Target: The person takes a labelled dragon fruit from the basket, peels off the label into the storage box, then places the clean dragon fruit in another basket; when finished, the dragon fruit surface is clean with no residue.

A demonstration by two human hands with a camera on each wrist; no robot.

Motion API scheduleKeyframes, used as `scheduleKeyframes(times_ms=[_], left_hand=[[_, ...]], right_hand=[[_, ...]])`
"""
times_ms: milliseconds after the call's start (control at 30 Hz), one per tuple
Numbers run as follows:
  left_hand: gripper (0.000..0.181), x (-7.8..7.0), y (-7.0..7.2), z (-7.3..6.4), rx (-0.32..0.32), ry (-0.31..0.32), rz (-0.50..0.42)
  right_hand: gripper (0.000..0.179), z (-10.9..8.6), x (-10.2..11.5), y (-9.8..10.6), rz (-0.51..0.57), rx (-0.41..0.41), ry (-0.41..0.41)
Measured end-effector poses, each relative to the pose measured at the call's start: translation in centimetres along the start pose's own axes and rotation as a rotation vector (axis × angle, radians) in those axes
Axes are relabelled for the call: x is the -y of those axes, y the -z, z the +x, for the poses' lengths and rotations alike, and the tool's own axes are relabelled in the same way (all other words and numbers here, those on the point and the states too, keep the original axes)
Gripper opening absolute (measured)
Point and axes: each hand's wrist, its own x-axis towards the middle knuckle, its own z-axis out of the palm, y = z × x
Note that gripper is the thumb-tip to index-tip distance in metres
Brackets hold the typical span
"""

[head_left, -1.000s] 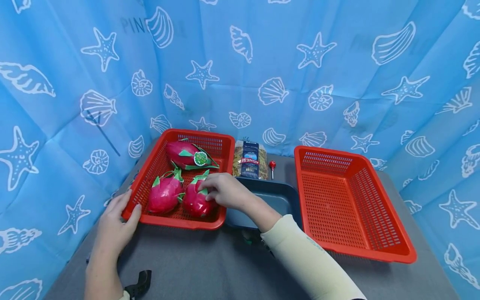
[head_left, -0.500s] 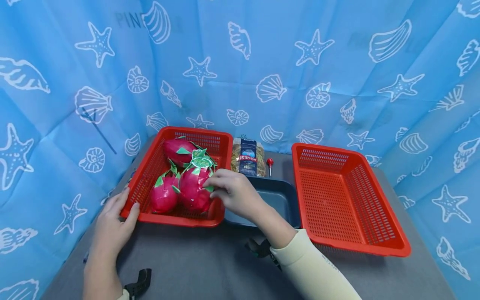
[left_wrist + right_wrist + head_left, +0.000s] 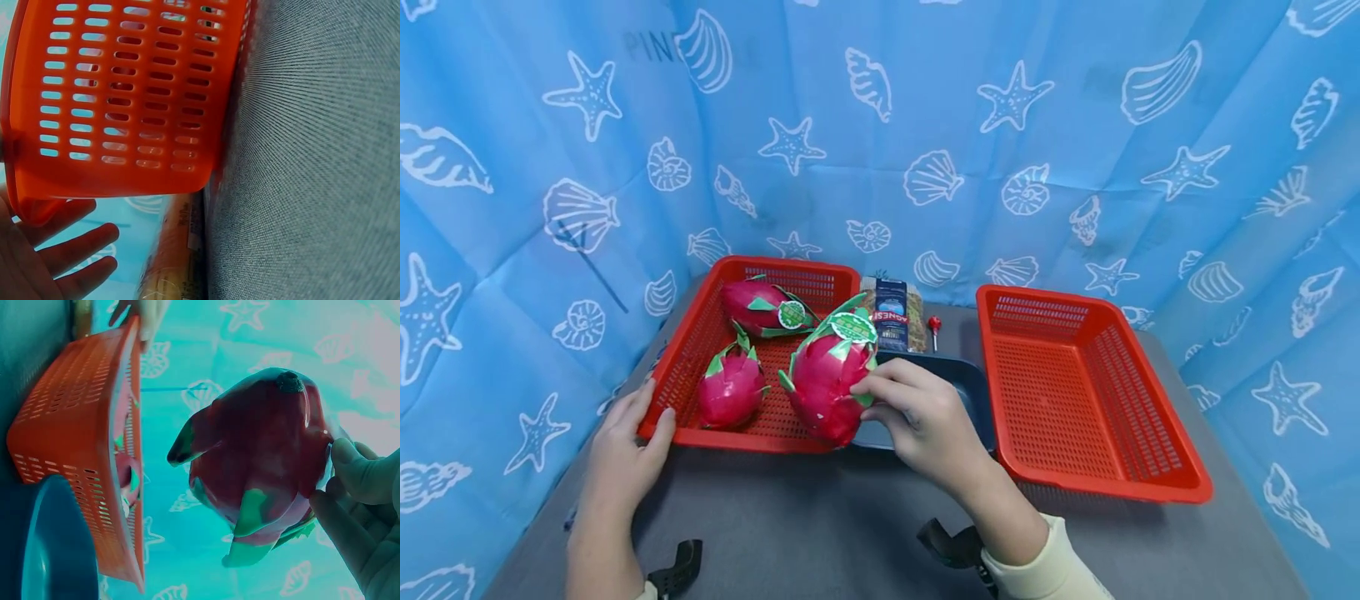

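Observation:
My right hand (image 3: 928, 421) pinches a pink dragon fruit (image 3: 826, 387) with green leaf tips and a round green label. The fruit is up above the front right corner of the left red basket (image 3: 737, 440). In the right wrist view, thumb and fingers meet the side of the dragon fruit (image 3: 262, 450), level with the basket's rim and apart from it. Two more dragon fruits lie in that basket, one near the front (image 3: 730, 392) and one at the back (image 3: 760, 307). My left hand (image 3: 617, 458) rests at the basket's front left corner, its fingers (image 3: 78, 250) straight and spread.
A dark blue rectangular pan (image 3: 973, 387) stands between the two baskets. Behind it are a bag of pasta (image 3: 891, 317) and a red lollipop (image 3: 934, 323). The right red basket (image 3: 1052, 408) has nothing in it. A blue shell-print curtain (image 3: 865, 167) borders the grey table.
My right hand has lifted the dragon fruit out of the left basket and brought it up and to the right. The left hand has stayed at the basket's corner.

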Motion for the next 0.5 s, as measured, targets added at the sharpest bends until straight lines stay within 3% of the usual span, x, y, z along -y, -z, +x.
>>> scheduleKeyframes(times_ms=[367,500], left_hand=[[0.074,0.2,-0.3,-0.2,0.020,0.030,-0.001],[0.074,0.2,-0.4,-0.2,-0.007,0.026,-0.007]], right_hand=[[0.033,-5.3,2.6,3.3,-0.050,-0.049,-0.071],[0.016,-7.4,3.2,3.8,-0.055,-0.045,-0.069]])
